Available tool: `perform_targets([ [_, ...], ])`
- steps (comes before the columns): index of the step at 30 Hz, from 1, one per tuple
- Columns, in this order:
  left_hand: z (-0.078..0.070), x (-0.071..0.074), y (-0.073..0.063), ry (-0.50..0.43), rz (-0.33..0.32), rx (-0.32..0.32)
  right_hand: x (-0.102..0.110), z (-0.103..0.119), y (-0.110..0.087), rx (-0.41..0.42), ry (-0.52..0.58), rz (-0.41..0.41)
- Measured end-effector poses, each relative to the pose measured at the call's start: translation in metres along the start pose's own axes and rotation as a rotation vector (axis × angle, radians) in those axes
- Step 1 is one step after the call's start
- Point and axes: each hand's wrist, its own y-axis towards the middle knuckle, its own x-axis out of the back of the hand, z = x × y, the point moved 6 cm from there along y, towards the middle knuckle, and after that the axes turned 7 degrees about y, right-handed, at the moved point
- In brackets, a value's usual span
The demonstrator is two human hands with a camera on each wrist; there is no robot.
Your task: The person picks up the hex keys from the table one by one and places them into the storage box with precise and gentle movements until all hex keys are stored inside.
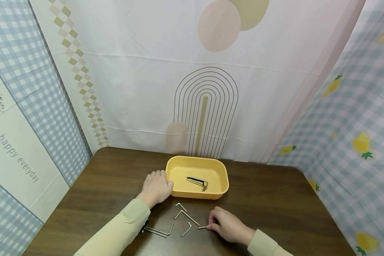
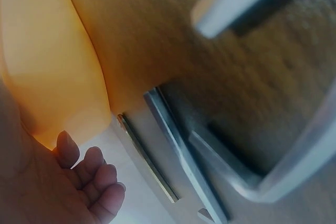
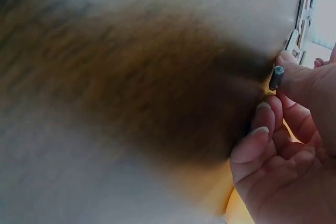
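So the biggest thing here is the pale printed fabric backdrop (image 1: 131, 89), then the dark brown wood-look table (image 1: 268, 199) in front of it. Near the table's far edge sits a shallow yellow rounded-rectangle bin (image 1: 196, 195), plastic by the look of it.

The left hand (image 1: 156, 186) is up against the bin's left end, thumb by the near corner. Its fingers are loosely bent, but I can't tell if it's really gripping or just resting there. The right hand (image 1: 225, 225) is low over the table, thumb and fingertips closed in a pinch on a short silvery metal hex key (image 1: 203, 227); most of that key is hidden by the fingers.

Loose on the table to the left of that pinch: a big silvery L-shaped key (image 1: 161, 231) partly behind the left sleeve, a long brassy L-shaped key (image 1: 189, 217), a smaller silvery bent key (image 1: 187, 230), and a thin little L-shaped key (image 1: 181, 207) nearest the bin. Inside the bin, a black L-shaped key (image 1: 196, 180) lies with a few brassy ones.

Handling-wise, I'd guess they're all stiff, pretty light and basically unbreakable, but smooth and skinny, so they could roll or twist in your fingertips. I'd pinch the long arm near its middle, or use the bend, since it probably sits a bit proud of the table.
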Motion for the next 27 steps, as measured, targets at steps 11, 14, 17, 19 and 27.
perform_targets([
  [11, 0.0, 0.002, 0.001, 0.007, -0.003, 0.002, 0.017, 0.008, 0.005, 0.037, 0.069, -0.061],
  [14, 0.0, 0.002, 0.001, 0.008, -0.005, 0.003, 0.023, 0.012, 0.007, 0.058, 0.045, -0.101],
  [17, 0.0, 0.002, 0.001, 0.009, -0.006, 0.004, 0.03, 0.016, 0.01, 0.08, 0.026, -0.139],
  [19, 0.0, 0.002, 0.0, 0.009, -0.007, 0.004, 0.036, 0.018, 0.011, 0.097, 0.011, -0.166],
  [27, 0.0, 0.0, 0.001, 0.007, -0.008, 0.0, 0.059, 0.024, 0.022, 0.107, 0.027, -0.25],
])
